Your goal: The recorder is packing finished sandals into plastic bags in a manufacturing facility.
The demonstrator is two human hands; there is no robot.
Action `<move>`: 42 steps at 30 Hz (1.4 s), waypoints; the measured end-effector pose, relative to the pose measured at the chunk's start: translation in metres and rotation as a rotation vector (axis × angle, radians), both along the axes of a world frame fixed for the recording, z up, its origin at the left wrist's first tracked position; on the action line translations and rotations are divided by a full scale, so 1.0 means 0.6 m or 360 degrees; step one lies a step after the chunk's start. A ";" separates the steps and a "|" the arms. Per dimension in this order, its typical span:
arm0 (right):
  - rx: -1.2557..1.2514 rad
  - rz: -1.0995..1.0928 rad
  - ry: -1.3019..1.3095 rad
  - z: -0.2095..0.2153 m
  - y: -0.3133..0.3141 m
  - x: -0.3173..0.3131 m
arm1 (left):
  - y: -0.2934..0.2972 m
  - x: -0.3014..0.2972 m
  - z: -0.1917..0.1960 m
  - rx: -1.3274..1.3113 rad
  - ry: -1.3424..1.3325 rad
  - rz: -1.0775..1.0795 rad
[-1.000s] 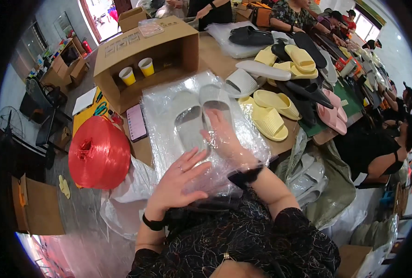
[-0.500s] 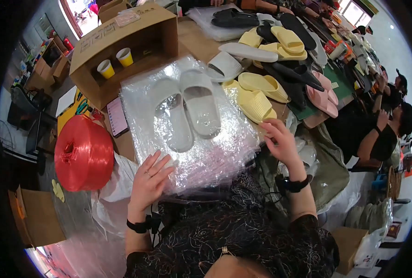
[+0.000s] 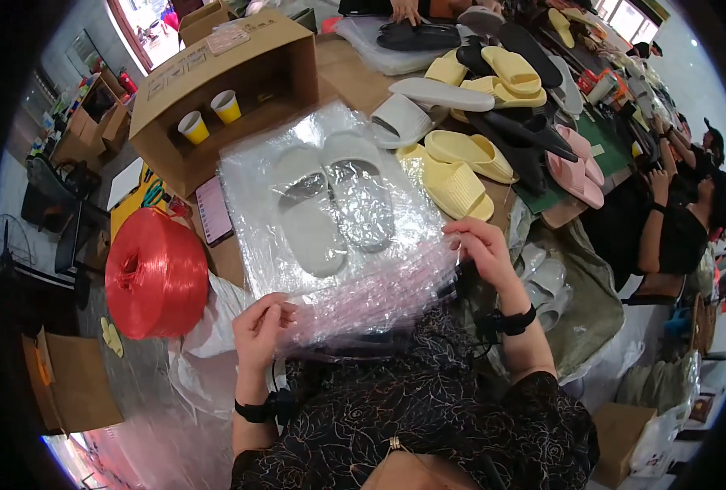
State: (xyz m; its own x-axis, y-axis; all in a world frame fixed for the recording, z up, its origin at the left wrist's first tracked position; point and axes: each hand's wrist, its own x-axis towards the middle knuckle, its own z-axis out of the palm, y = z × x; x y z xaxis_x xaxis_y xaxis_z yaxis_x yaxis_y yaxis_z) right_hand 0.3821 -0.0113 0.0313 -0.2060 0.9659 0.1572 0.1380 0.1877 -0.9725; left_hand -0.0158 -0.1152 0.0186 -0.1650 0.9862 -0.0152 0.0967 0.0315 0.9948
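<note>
A pair of light grey slippers, the left one (image 3: 310,233) and the right one (image 3: 364,200), lies side by side inside a clear plastic bag (image 3: 248,184). Under it show the pinkish layered edges (image 3: 371,306) of what look like several more bags. My left hand (image 3: 258,331) is closed in a pinch at the near left corner of the bag. At the near right edge my right hand (image 3: 487,251) pinches the film between thumb and fingers. Exactly how many layers each hand holds cannot be made out.
Yellow (image 3: 461,192), black, grey and pink slippers (image 3: 575,175) pile up at the right. An open cardboard box (image 3: 224,65) holds two yellow-and-white cups (image 3: 192,128). A phone (image 3: 213,211) and a red twine roll (image 3: 155,273) sit left. Other people work beyond.
My left hand has gone from spread fingers on the film to a pinch at the near left corner. My right hand has closed on the right edge. The near edge is drawn up.
</note>
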 end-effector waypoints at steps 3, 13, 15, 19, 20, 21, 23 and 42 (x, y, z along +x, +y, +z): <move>-0.0423 0.0022 0.0257 0.002 0.000 0.014 | 0.006 0.004 0.017 -0.0201 -0.0405 -0.0031; -0.0521 0.0089 0.0140 0.029 0.025 0.020 | 0.010 0.011 0.019 -0.0270 -0.0246 0.0116; -0.0539 0.0061 0.0210 0.042 0.030 0.021 | 0.005 0.013 0.029 -0.0214 -0.0244 0.0167; -0.0212 -0.0027 0.0258 0.060 0.045 0.007 | 0.011 0.015 0.049 0.0380 0.0240 0.0273; -0.0214 -0.0022 0.0257 0.056 0.049 0.004 | 0.015 0.017 0.053 0.0748 0.0599 0.0310; -0.0027 -0.0048 0.0337 0.047 0.051 0.003 | 0.022 0.018 0.053 0.0742 0.0594 0.0306; 0.0160 -0.0060 0.0420 0.023 0.058 0.000 | 0.034 0.014 0.049 0.1232 0.1099 0.0245; 0.1271 -0.0139 -0.0823 -0.022 -0.001 -0.141 | 0.068 0.025 0.026 0.1025 0.1794 -0.0306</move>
